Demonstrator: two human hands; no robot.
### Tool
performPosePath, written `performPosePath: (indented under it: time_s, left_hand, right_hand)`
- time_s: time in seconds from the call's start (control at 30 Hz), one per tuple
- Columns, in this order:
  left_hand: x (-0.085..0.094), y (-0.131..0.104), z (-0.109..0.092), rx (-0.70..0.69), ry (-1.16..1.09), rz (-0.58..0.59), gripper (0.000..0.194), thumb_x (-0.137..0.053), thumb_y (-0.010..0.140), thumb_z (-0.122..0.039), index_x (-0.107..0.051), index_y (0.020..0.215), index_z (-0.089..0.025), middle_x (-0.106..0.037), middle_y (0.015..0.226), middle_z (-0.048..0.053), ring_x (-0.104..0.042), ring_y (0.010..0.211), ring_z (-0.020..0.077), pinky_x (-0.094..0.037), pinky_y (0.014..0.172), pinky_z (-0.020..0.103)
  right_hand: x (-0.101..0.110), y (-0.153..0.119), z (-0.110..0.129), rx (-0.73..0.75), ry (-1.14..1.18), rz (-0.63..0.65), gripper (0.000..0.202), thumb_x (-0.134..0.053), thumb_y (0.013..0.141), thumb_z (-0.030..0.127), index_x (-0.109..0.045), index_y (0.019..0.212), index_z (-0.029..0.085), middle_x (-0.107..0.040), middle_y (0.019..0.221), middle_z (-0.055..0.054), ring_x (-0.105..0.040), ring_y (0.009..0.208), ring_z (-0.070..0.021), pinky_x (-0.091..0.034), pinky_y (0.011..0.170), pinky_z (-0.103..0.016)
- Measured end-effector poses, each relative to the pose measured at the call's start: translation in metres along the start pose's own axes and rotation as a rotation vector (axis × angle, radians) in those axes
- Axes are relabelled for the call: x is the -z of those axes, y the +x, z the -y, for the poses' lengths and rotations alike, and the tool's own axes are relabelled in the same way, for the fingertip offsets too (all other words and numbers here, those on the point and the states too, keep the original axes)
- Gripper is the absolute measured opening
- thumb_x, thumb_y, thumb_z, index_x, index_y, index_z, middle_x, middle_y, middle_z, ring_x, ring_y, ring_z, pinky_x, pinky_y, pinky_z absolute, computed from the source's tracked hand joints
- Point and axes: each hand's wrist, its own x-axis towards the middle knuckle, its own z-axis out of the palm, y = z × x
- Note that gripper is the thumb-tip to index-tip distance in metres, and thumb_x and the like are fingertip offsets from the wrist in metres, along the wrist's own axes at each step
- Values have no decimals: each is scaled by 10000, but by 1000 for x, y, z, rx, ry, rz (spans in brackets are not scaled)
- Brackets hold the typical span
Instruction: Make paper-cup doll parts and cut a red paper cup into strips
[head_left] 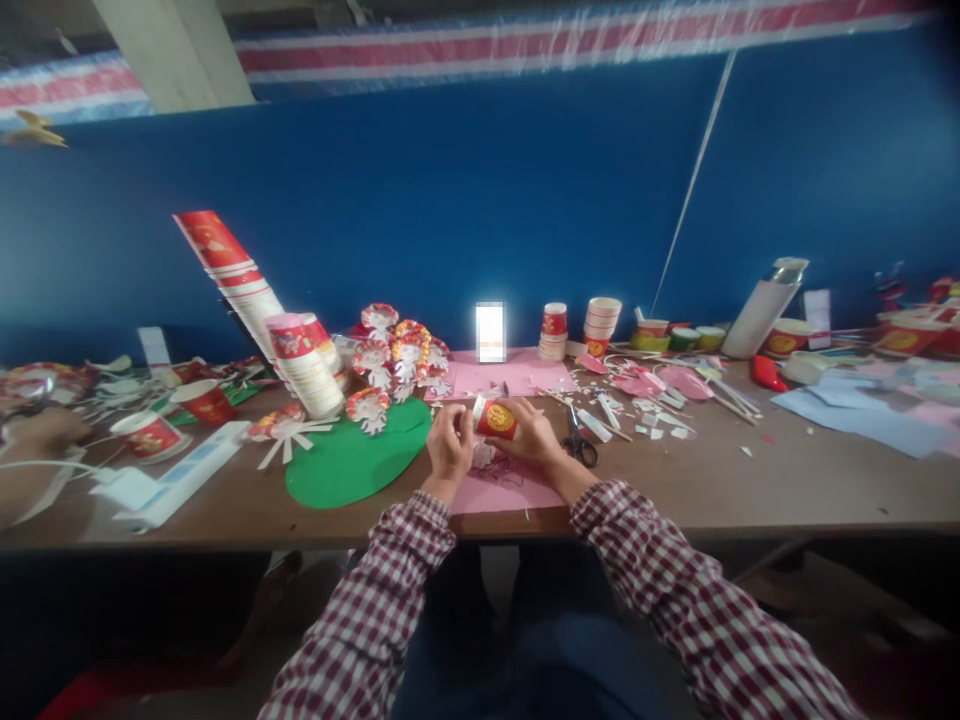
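At near middle of a brown table (720, 500), a red paper cup (497, 419) with a round yellow emblem, tipped on its side, white rim toward the left, above a pink sheet (540, 495). Right hand (534, 432) curved around the cup from the right; left hand (450, 445) just left of the rim, fingers curled and fingertips drawn together. Anything pinched between these fingertips too small to tell; contact with the rim likewise impossible to tell. Both wrists in checked sleeves (645, 560).

Just right of the right hand, black-handled scissors (585, 452), with a white tube (594, 425) near them; farther right, paper scraps and thin sticks. Left of the left hand, a green sheet (352, 470) with a rounded outline, and flower-like cut cups (411, 352) about its far edge. Farther left, two leaning stacks of cups, a white power strip (187, 475) and two loose cups; at the left edge, another person's hand (37, 440), blurred. On the far side, right of middle, two short cup stacks, then small bowls and a white cylinder (757, 322) with a silvery top, tilted. At the far right, pale blue sheets (855, 415); behind everything, a blue panel (465, 200).
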Motion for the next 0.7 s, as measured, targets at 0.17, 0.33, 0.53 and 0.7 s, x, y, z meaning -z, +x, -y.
performPosePath:
  time_s: [0.17, 0.33, 0.53, 0.7]
  left_hand:
    - [0, 0, -3, 5, -6, 20, 263, -477, 877, -411, -494, 722, -199, -543, 675, 13, -510, 632, 144, -406, 632, 270]
    - [-1, 0, 0, 8, 12, 1, 267, -421, 908, -386, -509, 747, -192, -579, 706, 38, -542, 672, 166, -412, 653, 288]
    - [-3, -2, 3, 24, 27, -14, 273, -379, 927, -362, -542, 804, -179, -610, 738, 62, -580, 692, 178, -423, 662, 298]
    - [-4, -2, 5, 70, 14, -37, 294, -348, 937, -350, -558, 827, -175, -629, 747, 71, -587, 672, 178, -425, 637, 296]
  right_hand:
    - [2, 1, 5, 78, -49, 41, 646, -696, 728, 431, -460, 1294, 226, -551, 1193, -121, -532, 1119, -276, -471, 920, -430]
    - [2, 2, 8, 94, -78, 23, 688, -710, 718, 424, -438, 1315, 215, -546, 1202, -128, -518, 1134, -278, -468, 939, -430]
    - [1, 1, 8, 98, -81, 37, 692, -692, 737, 425, -413, 1340, 232, -533, 1222, -122, -517, 1135, -272, -466, 949, -429]
    - [1, 1, 7, 121, -100, 49, 699, -691, 735, 433, -419, 1340, 214, -526, 1235, -139, -519, 1133, -282, -472, 941, -441]
